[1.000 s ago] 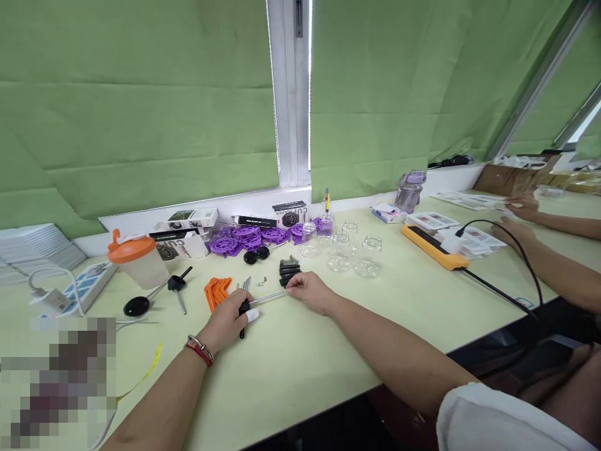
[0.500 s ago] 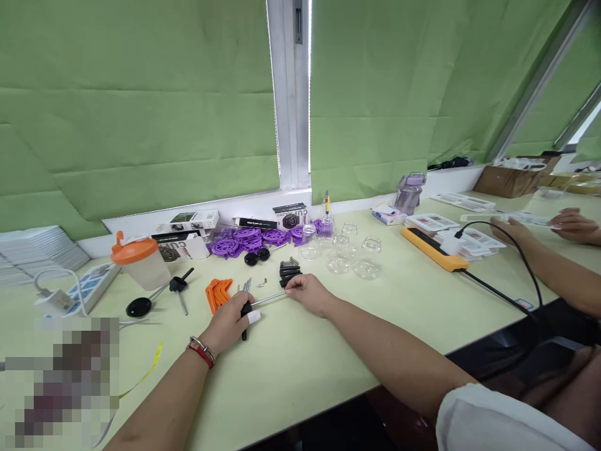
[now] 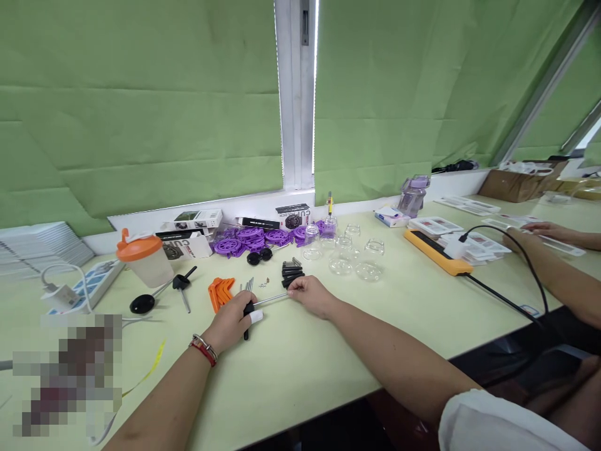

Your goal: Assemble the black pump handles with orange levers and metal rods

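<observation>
My left hand [image 3: 229, 324] grips a black plastic part [image 3: 248, 308] with a handle that points down below the fingers. A thin metal rod [image 3: 271, 299] runs from this part toward the right. At the rod's far end, my right hand [image 3: 310, 295] pinches it between thumb and fingertips. Orange angled pieces [image 3: 220, 293] lie just beyond my left hand, with loose metal rods [image 3: 248, 284] beside them. Close behind my right hand sit black grips [image 3: 292, 274] and small springs [image 3: 294, 262]. A similar black part on a rod [image 3: 181, 283] lies to the left.
Purple wheel-like parts [image 3: 251, 237] are heaped at the back beside boxes [image 3: 293, 217]. Clear glass jars [image 3: 369, 266] stand right of them. An orange-lidded cup [image 3: 150, 266] is at left. A yellow power strip [image 3: 434, 250] and a co-worker's hand [image 3: 547, 230] are at right.
The view has shifted slightly, while both my hands keep their hold on the part and rod. At the right, the co-worker's hands have moved with a pale strip toward the table.
</observation>
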### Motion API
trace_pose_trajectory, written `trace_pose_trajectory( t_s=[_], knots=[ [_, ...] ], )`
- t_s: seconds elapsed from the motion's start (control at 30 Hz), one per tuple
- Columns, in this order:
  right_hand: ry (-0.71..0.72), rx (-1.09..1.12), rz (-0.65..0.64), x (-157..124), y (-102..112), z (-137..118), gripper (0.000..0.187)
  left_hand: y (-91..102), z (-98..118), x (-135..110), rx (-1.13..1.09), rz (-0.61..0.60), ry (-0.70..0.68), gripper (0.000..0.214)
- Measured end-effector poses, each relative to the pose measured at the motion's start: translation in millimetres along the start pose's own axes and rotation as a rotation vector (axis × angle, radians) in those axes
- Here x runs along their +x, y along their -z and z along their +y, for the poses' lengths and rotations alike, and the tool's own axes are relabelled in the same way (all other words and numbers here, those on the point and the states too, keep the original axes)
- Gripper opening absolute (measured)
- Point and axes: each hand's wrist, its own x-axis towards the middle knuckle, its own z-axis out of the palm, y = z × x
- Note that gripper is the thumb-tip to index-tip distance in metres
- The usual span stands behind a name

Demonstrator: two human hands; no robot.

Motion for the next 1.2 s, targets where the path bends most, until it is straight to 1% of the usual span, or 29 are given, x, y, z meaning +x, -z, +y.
trace_pose_trajectory(
  t_s=[0.13, 0.33, 0.6, 0.87, 1.2],
  knots=[
    [-0.001, -0.038, -0.002, 1, 0, 0, 0.014, 0.5, 2, 0, 0.0, -0.005, 0.001, 0.027],
    [0.053, -0.116, -0.036, 0, 0, -1, 0.014, 0.9, 2, -1, -0.006, 0.001, -0.006, 0.026],
    [0.108, -0.228, -0.073, -3, 2, -4, 0.022, 1.8, 3, -2, -0.021, -0.015, 0.011, 0.022],
    [0.161, -0.335, -0.096, -5, 3, -8, 0.029, 1.1, 3, -3, -0.046, -0.009, 0.008, 0.025],
    [0.159, -0.39, -0.1, -9, 3, -16, 0.036, 1.1, 4, -4, -0.057, -0.019, 0.004, 0.024]
  ],
)
